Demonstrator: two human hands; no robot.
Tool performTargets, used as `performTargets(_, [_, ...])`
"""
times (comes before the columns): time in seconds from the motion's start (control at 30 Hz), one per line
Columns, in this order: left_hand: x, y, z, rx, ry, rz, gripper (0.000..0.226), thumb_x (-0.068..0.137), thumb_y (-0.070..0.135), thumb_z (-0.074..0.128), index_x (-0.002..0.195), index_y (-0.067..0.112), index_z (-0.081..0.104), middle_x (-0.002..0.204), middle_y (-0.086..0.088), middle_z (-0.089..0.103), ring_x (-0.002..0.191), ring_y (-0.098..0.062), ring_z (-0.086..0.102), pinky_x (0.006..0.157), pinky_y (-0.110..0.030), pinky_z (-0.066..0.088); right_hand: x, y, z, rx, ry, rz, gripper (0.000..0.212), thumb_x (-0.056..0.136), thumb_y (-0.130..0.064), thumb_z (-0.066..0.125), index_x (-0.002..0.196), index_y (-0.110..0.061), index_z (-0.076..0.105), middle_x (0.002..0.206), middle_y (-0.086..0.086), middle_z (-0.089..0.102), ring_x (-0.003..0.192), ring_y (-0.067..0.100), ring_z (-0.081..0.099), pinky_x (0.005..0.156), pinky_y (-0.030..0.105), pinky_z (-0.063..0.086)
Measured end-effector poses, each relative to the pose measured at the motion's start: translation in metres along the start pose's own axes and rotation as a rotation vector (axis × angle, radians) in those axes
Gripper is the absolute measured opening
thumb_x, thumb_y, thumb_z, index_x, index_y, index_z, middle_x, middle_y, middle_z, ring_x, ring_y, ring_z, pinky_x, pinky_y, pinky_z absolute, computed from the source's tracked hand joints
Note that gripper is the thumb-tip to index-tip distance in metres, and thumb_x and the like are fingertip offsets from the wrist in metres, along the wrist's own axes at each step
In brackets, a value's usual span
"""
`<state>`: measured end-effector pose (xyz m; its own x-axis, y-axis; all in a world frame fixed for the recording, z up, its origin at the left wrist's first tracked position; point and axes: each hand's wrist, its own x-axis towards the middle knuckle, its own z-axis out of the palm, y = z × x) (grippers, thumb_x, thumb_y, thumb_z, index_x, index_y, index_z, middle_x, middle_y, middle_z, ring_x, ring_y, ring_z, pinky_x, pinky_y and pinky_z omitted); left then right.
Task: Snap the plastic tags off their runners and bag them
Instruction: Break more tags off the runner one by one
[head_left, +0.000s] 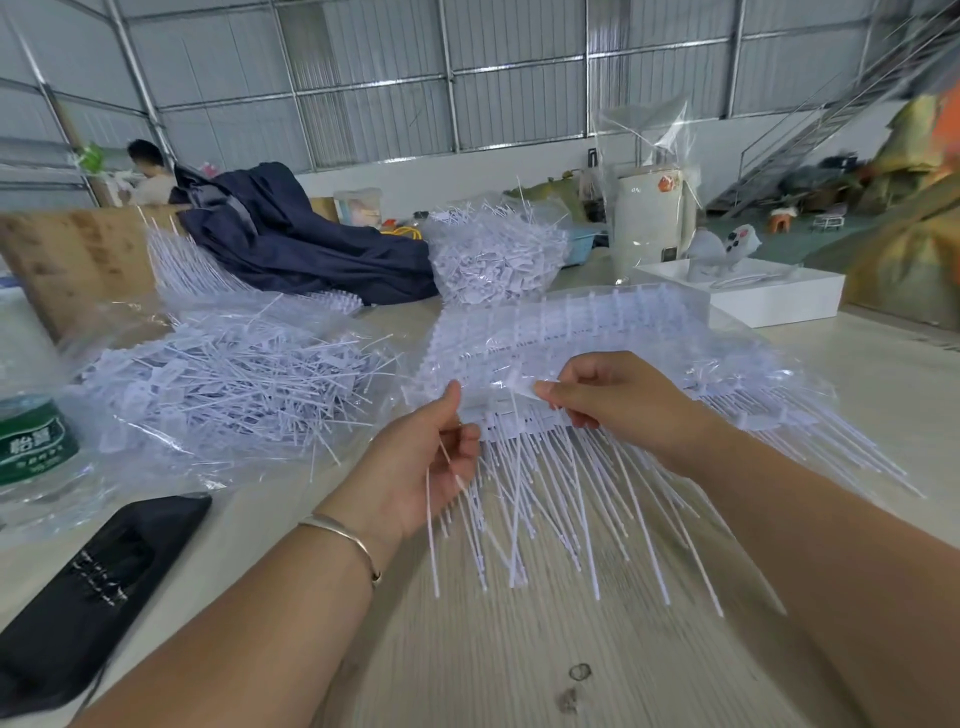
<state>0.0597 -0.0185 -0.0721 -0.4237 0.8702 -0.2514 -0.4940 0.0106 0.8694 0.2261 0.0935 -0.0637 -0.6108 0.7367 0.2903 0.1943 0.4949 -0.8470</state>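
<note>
A stack of white plastic tag runners (571, 332) lies in the middle of the table, with long thin tails fanning toward me (561, 499). My left hand (431, 467) grips a few loose tag tails at the stack's near left corner. My right hand (608, 395) pinches a tag at the front edge of the stack. A clear bag heaped with loose snapped tags (228, 384) lies to the left. A second clear bag of tags (493, 254) stands behind the stack.
A water bottle with a green label (31, 441) and a black pouch (88, 587) sit at the near left. A dark jacket (296, 234), a white box (769, 291) and a white canister (649, 218) stand at the back. A person sits far back left.
</note>
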Motion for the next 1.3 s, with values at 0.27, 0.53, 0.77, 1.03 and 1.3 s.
performTargets(0.27, [-0.001, -0.005, 0.002, 0.216, -0.071, 0.044, 0.036, 0.091, 0.047, 0.059, 0.085, 0.012, 0.060, 0.056, 0.005, 0.037, 0.039, -0.004, 0.023, 0.029, -0.015, 0.017, -0.002, 0.002, 0.007, -0.200, -0.072, -0.161, 0.036, 0.087, -0.037, 0.069, 0.072, -0.006, 0.060, 0.058, -0.004, 0.049, 0.053, 0.009, 0.041, 0.058, 0.026, 0.035])
performTargets(0.53, [0.000, -0.003, -0.001, 0.294, -0.051, 0.019, 0.022, 0.083, 0.020, 0.072, 0.071, 0.019, 0.053, 0.052, 0.008, 0.034, 0.036, -0.004, 0.022, 0.029, -0.015, 0.014, -0.001, 0.002, -0.008, -0.256, -0.178, -0.170, 0.032, 0.081, -0.046, 0.071, 0.079, -0.014, 0.068, 0.068, -0.002, 0.056, 0.058, 0.005, 0.047, 0.061, 0.015, 0.037])
performTargets(0.77, [-0.006, 0.001, 0.000, 0.144, -0.233, 0.022, 0.023, 0.074, 0.027, 0.071, 0.063, 0.021, 0.051, 0.057, 0.009, 0.029, 0.038, -0.001, 0.020, 0.032, -0.013, 0.011, -0.004, 0.004, -0.018, -0.112, -0.230, -0.043, 0.045, 0.079, -0.055, 0.065, 0.079, -0.010, 0.067, 0.063, -0.003, 0.058, 0.059, 0.006, 0.050, 0.063, 0.016, 0.038])
performTargets(1.03, [-0.019, -0.007, 0.011, 0.123, -0.478, -0.012, 0.016, 0.079, 0.025, 0.064, 0.080, 0.018, 0.050, 0.055, 0.010, 0.028, 0.038, 0.000, 0.022, 0.033, -0.012, 0.014, -0.009, -0.017, -0.015, 0.161, -0.357, -0.099, 0.036, 0.078, -0.055, 0.069, 0.068, -0.020, 0.064, 0.064, 0.001, 0.050, 0.064, 0.017, 0.038, 0.062, 0.027, 0.030])
performTargets(1.3, [-0.018, -0.006, 0.016, 0.127, -0.432, -0.073, 0.016, 0.084, 0.031, 0.065, 0.079, 0.016, 0.063, 0.063, 0.005, 0.052, 0.043, -0.002, 0.030, 0.035, -0.013, 0.013, -0.009, -0.017, -0.013, 0.133, -0.146, -0.088, 0.051, 0.074, -0.057, 0.065, 0.073, -0.006, 0.061, 0.056, 0.000, 0.047, 0.051, 0.009, 0.041, 0.049, 0.010, 0.036])
